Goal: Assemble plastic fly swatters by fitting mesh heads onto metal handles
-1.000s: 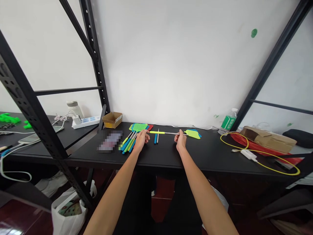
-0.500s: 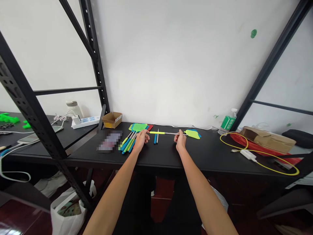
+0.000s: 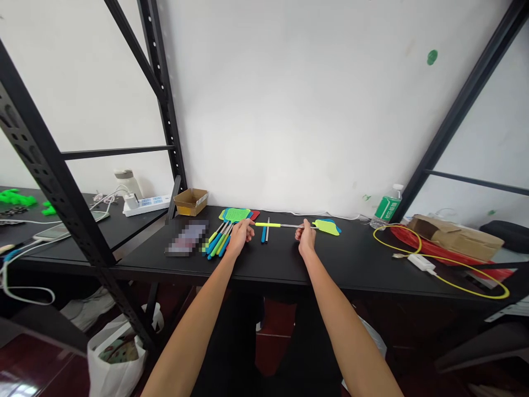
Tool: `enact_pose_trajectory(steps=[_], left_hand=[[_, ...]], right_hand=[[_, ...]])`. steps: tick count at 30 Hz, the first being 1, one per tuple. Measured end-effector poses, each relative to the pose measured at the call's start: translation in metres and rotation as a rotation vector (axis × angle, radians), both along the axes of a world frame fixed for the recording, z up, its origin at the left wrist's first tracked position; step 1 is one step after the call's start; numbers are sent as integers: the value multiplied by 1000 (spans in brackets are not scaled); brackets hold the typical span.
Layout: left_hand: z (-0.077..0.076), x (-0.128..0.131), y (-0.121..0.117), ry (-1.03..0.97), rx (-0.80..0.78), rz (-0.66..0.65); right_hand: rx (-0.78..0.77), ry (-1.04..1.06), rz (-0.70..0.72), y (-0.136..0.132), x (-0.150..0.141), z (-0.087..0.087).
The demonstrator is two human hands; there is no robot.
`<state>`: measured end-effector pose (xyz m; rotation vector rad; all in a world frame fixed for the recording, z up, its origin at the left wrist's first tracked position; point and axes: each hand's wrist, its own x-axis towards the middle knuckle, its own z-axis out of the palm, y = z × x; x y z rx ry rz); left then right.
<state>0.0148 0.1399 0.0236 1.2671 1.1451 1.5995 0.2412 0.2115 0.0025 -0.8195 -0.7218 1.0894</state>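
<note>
A fly swatter [image 3: 289,225] lies level across the black table top [image 3: 351,270], with a yellow grip, a thin metal shaft and a lime-green head. My right hand [image 3: 306,238] pinches its shaft near the head. My left hand [image 3: 241,236] has its fingertips at the grip's far end, just above a fanned pile of swatters [image 3: 217,242] with blue and yellow-green handles. Their mesh heads [image 3: 235,215] are green, blue and red. Between my hands lie a loose blue handle [image 3: 263,234] and a thin metal rod [image 3: 267,229].
A cardboard box [image 3: 190,202] stands at the table's back left, beside a pixelated patch [image 3: 185,238]. To the right are a green-labelled bottle [image 3: 386,208], a yellow cable [image 3: 438,259] and a red bag [image 3: 417,242]. Black shelf uprights [image 3: 52,176] frame the table.
Both hands and the swatter stay nearly in place between them. The whole view has shifted only slightly.
</note>
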Motion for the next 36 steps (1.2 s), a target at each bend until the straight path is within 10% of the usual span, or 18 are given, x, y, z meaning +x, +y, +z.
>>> enact_pose_trajectory(steps=[36], left_hand=[[1,0,-2,29,11,-14]], right_hand=[[8,-25,4,-1,-1,0]])
